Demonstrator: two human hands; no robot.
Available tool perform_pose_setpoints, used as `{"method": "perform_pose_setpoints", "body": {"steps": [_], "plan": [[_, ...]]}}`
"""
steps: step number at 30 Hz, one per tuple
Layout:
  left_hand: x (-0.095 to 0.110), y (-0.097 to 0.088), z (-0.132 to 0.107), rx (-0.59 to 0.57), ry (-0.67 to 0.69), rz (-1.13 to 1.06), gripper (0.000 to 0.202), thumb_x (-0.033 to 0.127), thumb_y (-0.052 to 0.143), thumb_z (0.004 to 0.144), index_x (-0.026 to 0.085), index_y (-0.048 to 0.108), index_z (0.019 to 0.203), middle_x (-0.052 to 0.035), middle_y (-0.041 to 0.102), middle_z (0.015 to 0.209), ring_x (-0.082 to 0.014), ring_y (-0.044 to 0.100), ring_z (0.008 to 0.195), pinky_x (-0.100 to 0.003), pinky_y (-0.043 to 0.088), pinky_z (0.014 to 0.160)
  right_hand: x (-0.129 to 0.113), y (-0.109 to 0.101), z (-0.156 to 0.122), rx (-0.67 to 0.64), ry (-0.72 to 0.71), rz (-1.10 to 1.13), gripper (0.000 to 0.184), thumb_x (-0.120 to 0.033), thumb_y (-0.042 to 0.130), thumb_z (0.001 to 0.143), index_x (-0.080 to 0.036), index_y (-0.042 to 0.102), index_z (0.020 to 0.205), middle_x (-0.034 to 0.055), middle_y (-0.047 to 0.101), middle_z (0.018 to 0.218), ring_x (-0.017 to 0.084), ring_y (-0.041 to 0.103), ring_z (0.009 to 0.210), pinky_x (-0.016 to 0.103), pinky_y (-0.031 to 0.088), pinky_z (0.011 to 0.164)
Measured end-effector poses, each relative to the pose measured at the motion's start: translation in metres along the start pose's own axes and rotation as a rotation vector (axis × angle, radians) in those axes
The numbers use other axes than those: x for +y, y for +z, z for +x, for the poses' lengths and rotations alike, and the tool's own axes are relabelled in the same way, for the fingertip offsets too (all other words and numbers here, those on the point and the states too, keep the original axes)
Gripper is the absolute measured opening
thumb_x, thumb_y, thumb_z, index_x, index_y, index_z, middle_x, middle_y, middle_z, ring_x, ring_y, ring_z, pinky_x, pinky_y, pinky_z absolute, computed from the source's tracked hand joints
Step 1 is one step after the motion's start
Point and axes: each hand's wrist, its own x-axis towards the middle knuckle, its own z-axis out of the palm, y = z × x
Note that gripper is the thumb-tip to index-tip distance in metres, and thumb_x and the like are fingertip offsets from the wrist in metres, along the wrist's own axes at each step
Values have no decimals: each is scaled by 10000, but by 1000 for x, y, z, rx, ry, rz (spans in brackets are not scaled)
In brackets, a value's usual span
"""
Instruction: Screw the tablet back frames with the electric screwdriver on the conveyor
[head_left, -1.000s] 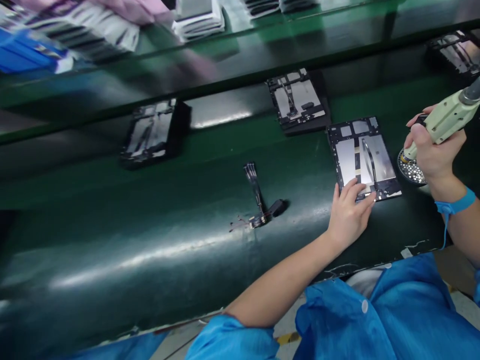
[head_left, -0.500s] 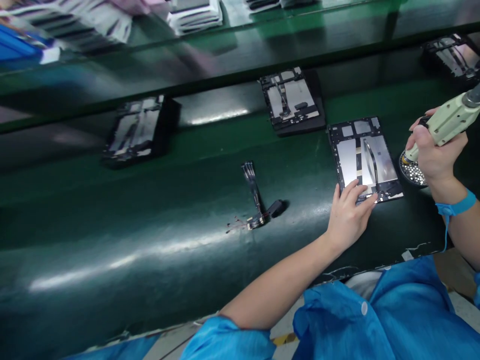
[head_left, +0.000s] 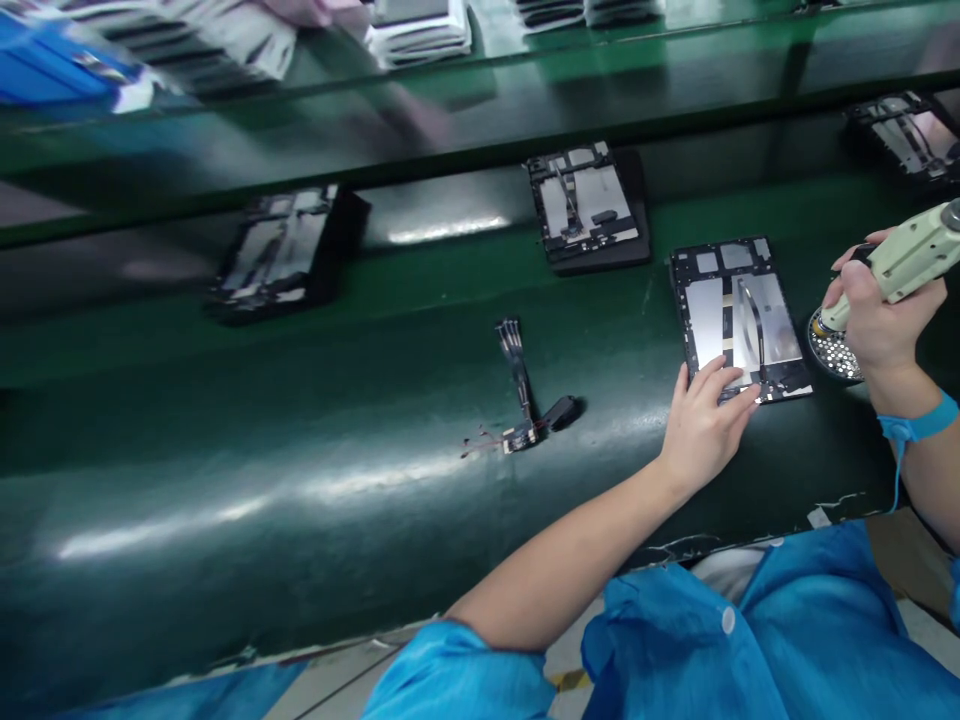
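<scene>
An opened tablet (head_left: 780,320) with silver battery panels and a curved dark flex cable lies in front of me. Across its lower left edge rests my left hand (head_left: 705,425), fingers apart and pressing lightly on it. To the right, my right hand (head_left: 881,315) is wrapped round a pale green electric screwdriver (head_left: 911,250). The driver's lower end points down at a round dish (head_left: 836,355) of small shiny pieces, probably screws; its very tip is hard to make out. A blue strap (head_left: 919,420) circles my right wrist.
A small circuit board (head_left: 519,437) with wires and a black part lies mid-table. Further back are opened tablets on the left (head_left: 281,245), in the middle (head_left: 581,200) and at the far right (head_left: 907,135). A raised shelf (head_left: 495,85) with stacked flat items runs behind.
The whole view has shifted slightly, so things on the table appear a little further right. Both hands stay in the same places relative to the tablet and the dish.
</scene>
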Motion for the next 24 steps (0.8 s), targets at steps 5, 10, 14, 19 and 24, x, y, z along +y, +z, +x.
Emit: {"method": "perform_pose_setpoints", "body": {"steps": [5, 10, 14, 19, 24], "plan": [[-2, 6, 4, -10, -24, -14, 201, 250, 605, 1006, 252, 753, 1142, -104, 700, 1221, -294, 592, 1322, -640, 448, 1100, -26, 4, -6, 16, -57, 104, 197, -195, 680, 793, -184, 621, 980, -22, 684, 783, 125, 579, 420, 252, 429, 364], [-3, 7, 6, -1, -19, -30, 219, 272, 577, 1023, 243, 755, 1147, -109, 694, 1216, -288, 582, 1327, -630, 440, 1102, -56, 15, -34, -197, -26, 223, 243, -213, 724, 810, -223, 639, 1037, -8, 696, 866, 146, 618, 467, 282, 495, 387], [-3, 4, 7, -27, -29, -42, 228, 282, 569, 1028, 257, 754, 1159, -104, 690, 1226, -275, 572, 1335, -605, 412, 1129, -57, 17, -50, -349, -5, 235, 289, -238, 744, 856, -282, 666, 1130, 0, 696, 932, 149, 635, 510, 313, 552, 454], [-1, 3, 8, -29, -33, -38, 232, 292, 561, 1033, 256, 759, 1149, -102, 691, 1228, -276, 573, 1336, -588, 411, 1130, -51, 18, -54, -373, 28, 247, 290, -284, 763, 871, -344, 663, 1137, 1, 687, 933, 161, 611, 481, 329, 539, 416], [-1, 3, 9, -33, -25, -35, 244, 291, 544, 1040, 243, 755, 1154, -106, 693, 1227, -279, 578, 1330, -586, 415, 1123, -48, 17, -53, -400, 6, 246, 291, -231, 743, 871, -302, 660, 1141, -8, 671, 904, 144, 622, 515, 304, 545, 461]]}}
